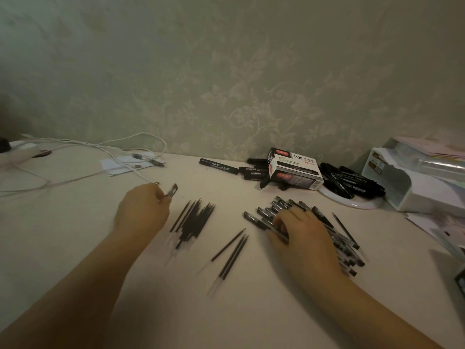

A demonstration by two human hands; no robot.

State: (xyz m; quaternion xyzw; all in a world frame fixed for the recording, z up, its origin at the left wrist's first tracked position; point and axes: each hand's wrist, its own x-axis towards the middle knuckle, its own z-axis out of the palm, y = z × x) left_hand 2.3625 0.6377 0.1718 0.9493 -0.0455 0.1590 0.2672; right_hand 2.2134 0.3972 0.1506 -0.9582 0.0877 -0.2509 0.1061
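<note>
- The left hand pinches a short pen part between thumb and fingertips. The fingers are curled tight and the piece, blurred, sticks out just above the table.
- The right hand lies on a pile of pens, with its fingers bent over the barrels. The thumb and fingers close round one pen at the pile's left edge.
- Between the two hands lies a heap of black refills, fanned out just beside the left hand.
- Three loose refills lie nearer the person, apart from the heap.
- Against the wall stands a marker box, with black markers stacked on a white plate to its right.
- A single marker lies to the left of the box.
- A white cable loops across the table's far left, and a white organiser stands at the far right.
</note>
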